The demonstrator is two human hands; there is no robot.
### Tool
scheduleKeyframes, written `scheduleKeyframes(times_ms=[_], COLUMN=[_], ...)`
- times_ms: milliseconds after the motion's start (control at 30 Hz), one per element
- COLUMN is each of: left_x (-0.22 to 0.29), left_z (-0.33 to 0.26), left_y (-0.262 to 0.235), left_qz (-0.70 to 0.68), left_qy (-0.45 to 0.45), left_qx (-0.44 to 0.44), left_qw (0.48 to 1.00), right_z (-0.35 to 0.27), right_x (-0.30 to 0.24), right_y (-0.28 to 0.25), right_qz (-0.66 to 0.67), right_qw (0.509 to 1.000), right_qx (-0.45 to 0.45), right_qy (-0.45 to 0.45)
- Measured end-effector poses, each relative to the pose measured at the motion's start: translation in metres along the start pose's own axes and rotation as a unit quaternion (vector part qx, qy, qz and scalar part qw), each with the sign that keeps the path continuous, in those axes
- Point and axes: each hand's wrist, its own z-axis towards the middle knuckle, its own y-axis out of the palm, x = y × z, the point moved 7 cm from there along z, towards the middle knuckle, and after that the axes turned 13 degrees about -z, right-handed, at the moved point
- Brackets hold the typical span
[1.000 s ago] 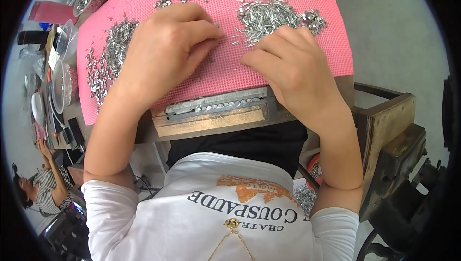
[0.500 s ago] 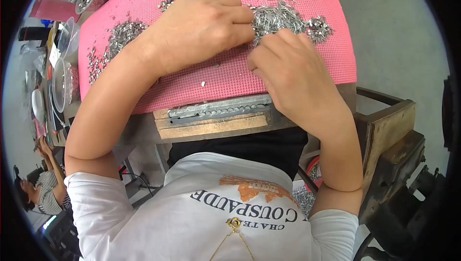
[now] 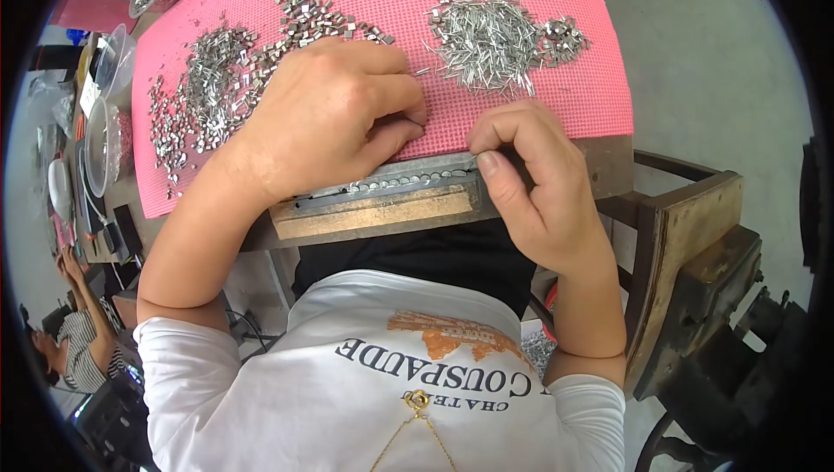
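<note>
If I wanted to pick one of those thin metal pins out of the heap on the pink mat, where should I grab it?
Probably pinch a stray pin at the near edge of the pin heap, at mid-shaft, coming from above. There the pins lie flat and apart on the pink mat; in the middle they cross and tangle.

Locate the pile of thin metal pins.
In the head view, the pile of thin metal pins lies on the pink mat, upper right, just beyond the right hand.
</note>
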Motion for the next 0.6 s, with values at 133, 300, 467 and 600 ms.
scheduleKeyframes(times_ms=[133,300,467,600], left_x=[0.008,0.016,0.030,0.033], left_z=[0.000,-0.008,-0.025,-0.036], left_y=[0.002,0.001,0.009,0.013], left_qz=[0.060,0.011,-0.058,-0.049], left_qy=[0.014,-0.029,-0.057,-0.085], left_qx=[0.010,0.036,0.036,0.077], left_qw=[0.998,0.999,0.996,0.992], right_z=[-0.005,-0.008,-0.008,-0.007], right_x=[-0.006,-0.010,-0.013,-0.014], right_y=[0.003,0.004,0.007,0.009], right_qz=[-0.036,-0.077,-0.096,-0.103], right_qw=[0.999,0.996,0.993,0.992], right_qx=[0.011,0.025,0.037,0.039], right_qy=[-0.027,-0.043,-0.060,-0.064])
